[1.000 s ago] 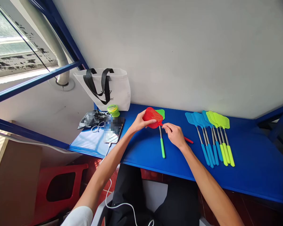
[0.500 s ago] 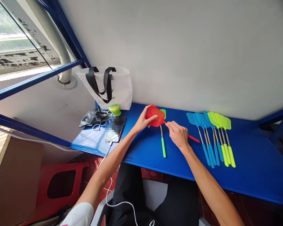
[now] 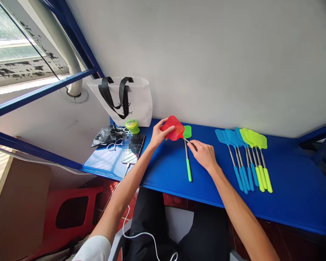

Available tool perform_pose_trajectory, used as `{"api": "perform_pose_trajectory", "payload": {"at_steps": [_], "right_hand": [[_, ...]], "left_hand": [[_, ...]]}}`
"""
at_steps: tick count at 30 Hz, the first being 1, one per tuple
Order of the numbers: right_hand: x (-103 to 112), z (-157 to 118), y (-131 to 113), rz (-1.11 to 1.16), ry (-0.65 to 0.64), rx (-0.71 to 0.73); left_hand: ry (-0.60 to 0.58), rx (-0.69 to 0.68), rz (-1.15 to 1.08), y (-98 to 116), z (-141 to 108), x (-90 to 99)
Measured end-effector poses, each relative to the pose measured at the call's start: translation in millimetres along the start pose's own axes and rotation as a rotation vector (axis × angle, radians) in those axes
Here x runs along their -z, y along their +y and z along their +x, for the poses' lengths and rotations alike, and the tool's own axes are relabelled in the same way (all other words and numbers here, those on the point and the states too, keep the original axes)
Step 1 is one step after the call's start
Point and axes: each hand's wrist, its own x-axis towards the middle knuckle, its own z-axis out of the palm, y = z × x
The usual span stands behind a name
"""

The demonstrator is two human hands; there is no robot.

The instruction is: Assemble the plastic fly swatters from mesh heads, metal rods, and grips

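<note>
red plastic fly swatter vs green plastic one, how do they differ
The red plastic fly swatter is raised in the left hand, the green plastic fly swatter lies flat on the blue bench. Red's shaft meets the right hand, green's touches no hand. Both have mesh heads.

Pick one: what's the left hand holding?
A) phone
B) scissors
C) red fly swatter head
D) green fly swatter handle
C: the left hand wraps the mesh head of the red fly swatter, while the right hand pinches its metal shaft.
</note>
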Motion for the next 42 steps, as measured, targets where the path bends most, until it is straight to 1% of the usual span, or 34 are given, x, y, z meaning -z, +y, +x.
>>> {"api": "perform_pose_trajectory", "payload": {"at_steps": [2, 3, 5, 7, 9, 11, 14, 16, 19, 23, 27, 30, 32, 33, 36, 39, 42], "right_hand": [[3, 0, 4, -0.032, -0.037, -0.001], [4, 0, 6, -0.043, -0.049, -0.005], [4, -1, 9, -0.058, -0.066, -0.035], [2, 0, 12, -0.070, -0.091, -0.103], [-3, 2, 14, -0.081, -0.130, -0.182], [-8, 4, 14, -0.097, -0.166, -0.246], [-12, 7, 13, -0.118, -0.206, -0.289], [-12, 7, 11, -0.129, -0.228, -0.296], [-10, 7, 9, -0.141, -0.258, -0.305], [-7, 7, 3, -0.155, -0.306, -0.307], [-4, 7, -2, -0.166, -0.378, -0.302], [-2, 9, -1, -0.176, -0.408, -0.323], [0, 10, 4, -0.192, -0.396, -0.357], [0, 10, 8, -0.200, -0.377, -0.371], [0, 8, 20, -0.229, -0.276, -0.373], [-6, 5, 32, -0.256, -0.183, -0.297], [-15, 1, 41, -0.253, -0.141, -0.212]], "left_hand": [[0.046, 0.007, -0.025, -6, 6, 3.9], [0.050, 0.011, -0.042, -9, 8, 4.9], [0.024, 0.021, -0.069, -16, 10, 4.2], [-0.012, 0.010, -0.032, -23, 8, 0.7], [-0.045, -0.050, 0.113, -26, 4, -4.8], [-0.105, -0.161, 0.336, -28, -3, -11.2], [-0.254, -0.312, 0.655, -30, -15, -21.7], [-0.316, -0.348, 0.796, -33, -22, -28.3], [-0.358, -0.325, 0.908, -42, -28, -35.7], [-0.417, -0.260, 0.955, -50, -27, -38.9], [-0.501, -0.195, 0.983, -44, -23, -36.3], [-0.542, -0.189, 0.970, -39, -19, -31.3], [-0.526, -0.201, 0.938, -38, -16, -26.2], [-0.499, -0.204, 0.929, -39, -13, -23.3], [-0.381, -0.180, 0.981, -44, -5, -13.6], [-0.308, -0.142, 1.101, -50, 0, -6.8], [-0.305, -0.151, 1.174, -54, -1, -5.9]]}}
